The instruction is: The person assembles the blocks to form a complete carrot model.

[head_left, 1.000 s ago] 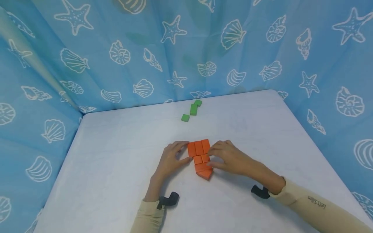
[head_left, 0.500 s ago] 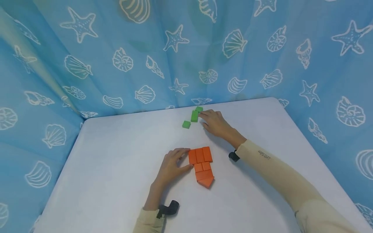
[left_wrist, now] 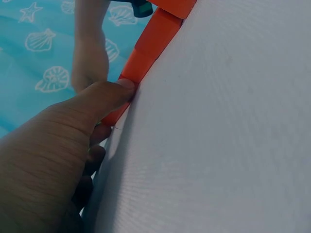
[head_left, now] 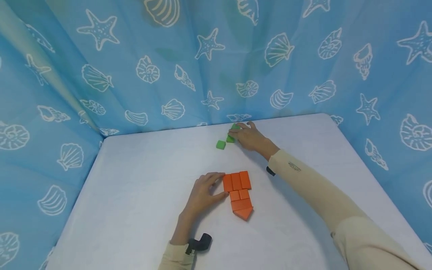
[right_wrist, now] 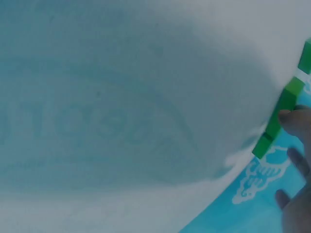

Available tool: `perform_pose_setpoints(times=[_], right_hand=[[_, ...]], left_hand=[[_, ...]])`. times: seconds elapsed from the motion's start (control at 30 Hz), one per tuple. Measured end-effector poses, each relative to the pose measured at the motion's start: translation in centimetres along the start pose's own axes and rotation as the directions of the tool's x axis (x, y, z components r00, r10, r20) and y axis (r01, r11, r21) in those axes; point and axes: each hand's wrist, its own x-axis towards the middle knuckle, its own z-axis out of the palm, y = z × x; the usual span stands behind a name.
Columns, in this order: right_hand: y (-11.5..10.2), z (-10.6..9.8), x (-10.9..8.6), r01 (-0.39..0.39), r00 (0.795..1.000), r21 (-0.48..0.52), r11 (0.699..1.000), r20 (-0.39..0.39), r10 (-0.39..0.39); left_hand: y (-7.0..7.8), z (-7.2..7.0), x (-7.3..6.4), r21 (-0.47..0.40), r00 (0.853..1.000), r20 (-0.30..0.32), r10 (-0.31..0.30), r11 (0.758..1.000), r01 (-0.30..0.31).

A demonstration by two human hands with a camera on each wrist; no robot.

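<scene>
Several orange blocks (head_left: 241,204) lie close together on the white table, ending in a pointed piece at the near end. My left hand (head_left: 203,195) holds the leftmost orange block (head_left: 228,183), thumb at its near corner and fingertip at its far corner. In the left wrist view, my thumb (left_wrist: 109,97) presses against the side of the orange row. At the table's far edge, my right hand (head_left: 250,137) reaches over two green blocks, partly covering them. The right wrist view has a fingertip against the long green block (right_wrist: 281,108), the other fingers spread apart.
A small green block (head_left: 221,144) lies apart, left of my right hand. Blue curtain (head_left: 162,82) with white shell prints stands behind and beside the white table (head_left: 141,180). A dark wrist camera (head_left: 201,242) sticks out from the left wrist.
My right hand went from beside the orange blocks to the green ones at the far edge, and now reaches over them. My left hand stayed at the orange block. The head view shifted slightly.
</scene>
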Motion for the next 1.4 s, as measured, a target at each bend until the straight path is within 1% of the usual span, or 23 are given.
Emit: perform_pose_setpoints(times=[0.13,0.2,0.27,0.37,0.47,0.53,0.6,0.7,0.8,0.93,1.03,1.13,1.4], right_hand=[[0.1,-0.4,0.0,0.032,0.996,-0.041,0.999,-0.084,-0.036],[0.1,-0.5,-0.1,0.04,0.995,-0.037,0.999,-0.095,-0.043],[0.1,-0.6,-0.4,0.047,0.995,-0.007,0.999,-0.088,-0.047],[0.2,-0.7,-1.4,0.053,0.997,0.072,0.996,-0.063,-0.048],[0.6,-0.7,-2.7,0.027,0.999,0.162,0.986,-0.039,-0.021],[0.8,-0.7,-3.4,-0.013,1.0,0.234,0.972,-0.015,0.017],[1.0,-0.6,-4.0,-0.056,0.998,0.304,0.951,0.01,0.055],[0.8,-0.2,-4.4,-0.109,0.994,0.41,0.906,0.041,0.101],[0.1,0.4,-4.6,-0.129,0.992,0.483,0.866,0.049,0.12],[-1.1,1.0,-5.0,-0.093,0.995,0.519,0.85,0.032,0.089],[-2.0,1.1,-5.2,-0.064,0.998,0.532,0.844,0.023,0.061],[-2.8,1.0,-5.5,-0.053,0.999,0.546,0.836,0.03,0.044],[-3.8,1.1,-6.1,-0.005,0.999,0.549,0.836,0.032,-0.015]], left_hand=[[0.4,-0.7,0.2,0.003,1.0,-0.013,0.01,1.0,-0.01],[0.5,-1.0,0.3,0.006,1.0,-0.02,0.01,1.0,-0.01],[0.5,-1.1,0.4,0.007,1.0,-0.022,0.009,1.0,-0.009],[0.3,-1.1,0.4,0.01,1.0,-0.022,0.007,1.0,-0.006],[0.2,-0.9,0.4,0.004,1.0,-0.021,0.014,1.0,-0.014],[0.2,-0.8,0.4,-0.001,1.0,-0.022,0.021,1.0,-0.021],[0.1,-0.8,0.3,-0.002,0.999,-0.026,0.029,1.0,-0.029],[0.1,-0.8,0.2,0.0,0.999,-0.029,0.029,1.0,-0.029],[0.0,-0.8,0.1,0.003,0.999,-0.033,0.028,1.0,-0.028],[-0.1,-0.7,0.1,-0.006,0.999,-0.026,0.025,1.0,-0.025],[-0.1,-0.6,0.1,-0.013,0.999,-0.022,0.027,1.0,-0.028],[0.0,-0.5,0.1,-0.015,0.999,-0.022,0.031,0.999,-0.032],[0.0,-0.2,0.1,-0.017,0.999,-0.018,0.038,0.999,-0.038]])
